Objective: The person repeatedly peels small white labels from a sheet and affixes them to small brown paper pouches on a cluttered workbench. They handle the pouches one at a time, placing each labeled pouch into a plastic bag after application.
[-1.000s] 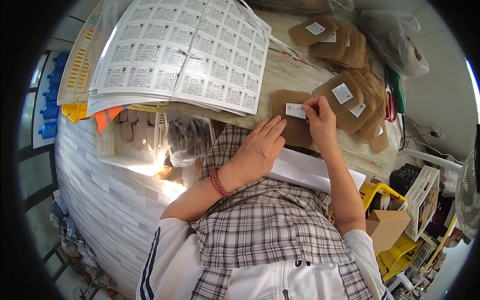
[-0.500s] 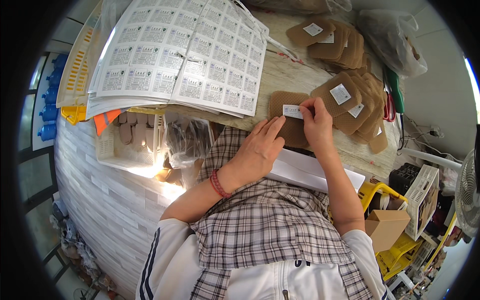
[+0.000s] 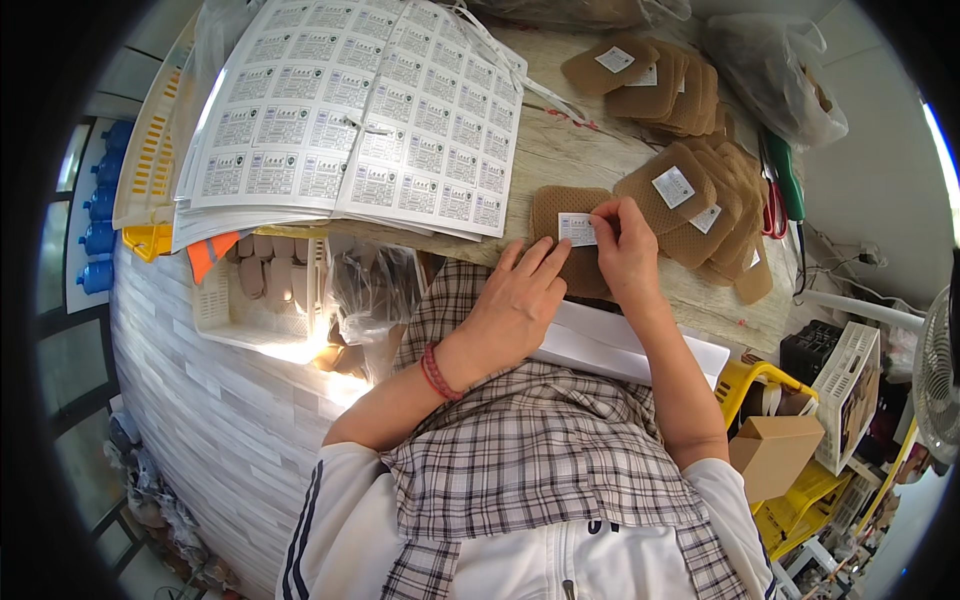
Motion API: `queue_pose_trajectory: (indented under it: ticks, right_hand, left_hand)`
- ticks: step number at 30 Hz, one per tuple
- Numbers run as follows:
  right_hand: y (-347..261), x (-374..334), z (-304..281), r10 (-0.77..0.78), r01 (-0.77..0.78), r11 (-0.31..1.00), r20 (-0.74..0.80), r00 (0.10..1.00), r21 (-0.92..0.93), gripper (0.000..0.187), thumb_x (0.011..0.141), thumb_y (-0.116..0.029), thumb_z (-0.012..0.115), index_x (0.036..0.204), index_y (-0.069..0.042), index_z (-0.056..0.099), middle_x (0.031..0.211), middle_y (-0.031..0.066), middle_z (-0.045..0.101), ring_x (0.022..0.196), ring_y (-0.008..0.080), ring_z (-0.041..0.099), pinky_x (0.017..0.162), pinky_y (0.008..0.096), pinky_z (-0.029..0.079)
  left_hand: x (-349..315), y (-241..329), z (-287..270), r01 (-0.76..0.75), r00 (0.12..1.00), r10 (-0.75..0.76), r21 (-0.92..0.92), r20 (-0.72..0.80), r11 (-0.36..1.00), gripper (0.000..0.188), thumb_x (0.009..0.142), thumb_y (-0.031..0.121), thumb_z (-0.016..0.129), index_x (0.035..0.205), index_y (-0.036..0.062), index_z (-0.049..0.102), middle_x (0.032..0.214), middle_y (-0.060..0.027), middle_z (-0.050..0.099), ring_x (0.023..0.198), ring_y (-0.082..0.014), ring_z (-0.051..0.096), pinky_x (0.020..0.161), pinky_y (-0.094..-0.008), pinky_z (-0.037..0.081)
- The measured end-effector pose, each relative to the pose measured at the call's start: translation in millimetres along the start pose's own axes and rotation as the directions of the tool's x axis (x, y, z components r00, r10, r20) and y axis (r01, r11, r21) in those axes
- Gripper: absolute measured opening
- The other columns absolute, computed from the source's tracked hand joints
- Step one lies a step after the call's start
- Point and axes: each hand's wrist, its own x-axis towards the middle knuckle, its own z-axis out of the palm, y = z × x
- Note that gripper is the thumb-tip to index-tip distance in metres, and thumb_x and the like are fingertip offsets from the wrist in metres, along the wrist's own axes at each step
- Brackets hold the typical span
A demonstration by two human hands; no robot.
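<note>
Nearest me I see a plaid cloth (image 3: 540,470) across the lap, with both forearms reaching out over it to the wooden table (image 3: 560,150). My left hand (image 3: 515,305) lies flat and open, fingers spread, its fingertips resting on the near edge of a tan patch (image 3: 555,215) and holding nothing. My right hand (image 3: 628,250) is just beside it, thumb and forefinger pinched on a small white label (image 3: 577,229) that lies on that patch, right at the fingertips. Just beyond the right fingers sits a fanned row of labelled patches (image 3: 700,215). Beyond the left fingers lies a stack of label sheets (image 3: 360,110), and farther off another pile of patches (image 3: 650,80).
</note>
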Motion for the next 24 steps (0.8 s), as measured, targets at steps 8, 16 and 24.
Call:
queue_pose_trajectory:
  ticks: [8, 16, 24]
  right_hand:
    - [2, -4, 2, -0.181, 0.183, 0.962, 0.029, 0.983, -0.201, 0.016, 0.090, -0.001, 0.061, 0.103, -0.001, 0.052, 0.100, 0.0176, 0.055, 0.085, 0.0393, 0.061, 0.069, 0.0448, 0.052]
    - [1, -7, 10, -0.192, 0.180, 0.916, 0.000, 0.981, -0.358, 0.023, 0.093, -0.007, 0.060, 0.114, -0.005, 0.052, 0.109, 0.0166, 0.055, 0.088, 0.0392, 0.063, 0.070, 0.0449, 0.056]
    - [9, -7, 13, -0.213, 0.150, 0.910, -0.125, 0.969, -0.386, 0.022, 0.092, -0.007, 0.062, 0.114, -0.009, 0.059, 0.110, 0.0130, 0.056, 0.089, 0.0364, 0.065, 0.069, 0.0445, 0.057]
  left_hand:
    - [2, 0, 2, -0.016, 1.000, 0.016, 0.007, -0.001, 1.000, 0.009, 0.085, 0.002, 0.052, 0.084, -0.0040, 0.058, 0.138, -0.0275, 0.051, 0.138, -0.0384, 0.041, 0.117, -0.0537, 0.029]
    - [2, -1, 7, -0.035, 0.999, 0.036, 0.007, -0.031, 0.999, 0.008, 0.085, 0.000, 0.051, 0.083, -0.0047, 0.057, 0.136, -0.0285, 0.052, 0.137, -0.0392, 0.043, 0.117, -0.0530, 0.030]
    - [-1, -3, 12, -0.047, 0.998, 0.046, -0.019, -0.044, 0.999, 0.007, 0.085, -0.002, 0.051, 0.082, -0.0054, 0.056, 0.136, -0.0278, 0.050, 0.138, -0.0402, 0.041, 0.115, -0.0539, 0.031]
